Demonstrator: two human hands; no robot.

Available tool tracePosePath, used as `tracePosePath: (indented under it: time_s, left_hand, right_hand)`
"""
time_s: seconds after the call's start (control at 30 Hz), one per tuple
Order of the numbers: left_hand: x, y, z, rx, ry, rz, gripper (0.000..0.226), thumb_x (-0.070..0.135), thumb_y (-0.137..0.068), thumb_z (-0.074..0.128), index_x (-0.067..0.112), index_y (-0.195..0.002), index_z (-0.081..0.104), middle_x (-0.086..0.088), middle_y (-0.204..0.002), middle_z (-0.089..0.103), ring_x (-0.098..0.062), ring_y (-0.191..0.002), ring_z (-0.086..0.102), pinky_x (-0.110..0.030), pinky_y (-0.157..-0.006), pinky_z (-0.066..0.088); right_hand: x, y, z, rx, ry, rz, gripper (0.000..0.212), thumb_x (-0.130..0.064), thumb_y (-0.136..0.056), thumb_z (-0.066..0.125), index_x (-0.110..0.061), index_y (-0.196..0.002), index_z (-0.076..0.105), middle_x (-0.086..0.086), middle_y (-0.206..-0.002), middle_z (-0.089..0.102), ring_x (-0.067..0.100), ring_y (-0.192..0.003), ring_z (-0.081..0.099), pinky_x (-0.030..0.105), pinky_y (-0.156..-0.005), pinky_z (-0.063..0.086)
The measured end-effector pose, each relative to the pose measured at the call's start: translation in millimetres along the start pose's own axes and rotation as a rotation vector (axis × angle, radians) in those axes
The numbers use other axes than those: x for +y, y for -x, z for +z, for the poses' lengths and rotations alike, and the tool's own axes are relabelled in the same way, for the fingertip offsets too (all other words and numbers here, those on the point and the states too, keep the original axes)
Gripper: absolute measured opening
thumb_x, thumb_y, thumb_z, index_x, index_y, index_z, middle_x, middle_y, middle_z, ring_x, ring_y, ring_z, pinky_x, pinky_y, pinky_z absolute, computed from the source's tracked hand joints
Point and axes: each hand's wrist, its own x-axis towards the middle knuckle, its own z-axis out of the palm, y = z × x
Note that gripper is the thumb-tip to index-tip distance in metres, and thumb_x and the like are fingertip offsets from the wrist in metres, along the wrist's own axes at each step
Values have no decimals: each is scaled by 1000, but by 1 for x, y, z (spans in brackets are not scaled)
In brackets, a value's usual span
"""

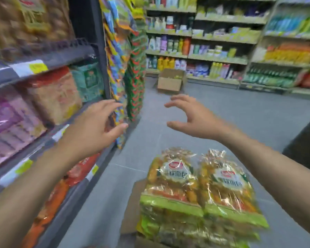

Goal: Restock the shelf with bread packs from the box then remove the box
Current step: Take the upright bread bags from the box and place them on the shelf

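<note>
Two clear bread packs with orange and green print lie side by side on a stack, the left pack (172, 178) and the right pack (229, 185). The stack fills a brown cardboard box (131, 212) on the floor at the bottom centre. My left hand (95, 129) hovers empty in front of the shelf edge, fingers spread. My right hand (191, 117) hangs in the air above the aisle, fingers loosely curved, holding nothing. Both hands are well above the packs. The shelf (48, 59) on the left carries bread packs in pink, orange and green wrappers.
Strips of hanging snack packets (132, 72) cover the end of the left shelf. A second open cardboard box (170, 81) stands on the grey floor by the far shelves of bottles. A dark object (304, 140) sits at the right edge.
</note>
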Motion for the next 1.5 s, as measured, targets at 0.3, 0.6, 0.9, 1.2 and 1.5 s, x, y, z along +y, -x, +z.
tracePosePath:
  time_s: [0.3, 0.6, 0.9, 1.2, 1.5]
  left_hand:
    - [50, -7, 144, -454, 109, -216, 80, 70, -87, 55, 22, -150, 40, -4, -148, 51, -23, -135, 50, -37, -108, 42]
    - [53, 4, 174, -772, 269, -583, 74, 70, -81, 66, 13, -126, 51, -4, -106, 62, -24, -88, 68, -44, -64, 64]
    - [43, 15, 182, -797, 678, -794, 76, 71, -67, 77, 4, -103, 75, 0, -64, 58, -17, -59, 50, -28, -62, 45]
    - [50, 22, 172, -754, 1057, -782, 61, 53, -69, 88, 33, -121, 64, -4, -107, 78, -27, -102, 74, -54, -97, 55]
    - [64, 26, 175, -589, 1324, -755, 66, 12, -73, 81, 23, -131, 52, -13, -103, 78, -34, -88, 76, -44, -67, 64]
  right_hand:
    - [97, 165, 35, -119, 33, 629, 75, -52, -83, 76, -26, -146, 46, -1, -149, 47, 20, -138, 44, 33, -111, 34]
    - [129, 218, 87, -165, -384, 1117, 85, -67, -72, 78, -28, -140, 44, -7, -122, 64, 15, -100, 65, 33, -85, 54]
    - [145, 226, 86, -45, -771, 1247, 59, -52, -73, 84, -10, -111, 69, 6, -93, 80, 21, -81, 78, 31, -69, 60]
    - [146, 231, 91, 100, -1167, 1137, 80, -33, -68, 89, -14, -134, 49, 18, -109, 76, 39, -94, 75, 48, -76, 61]
    - [130, 226, 79, 70, -1192, 1044, 42, -18, -91, 72, -15, -129, 57, 17, -110, 76, 41, -97, 73, 47, -78, 63]
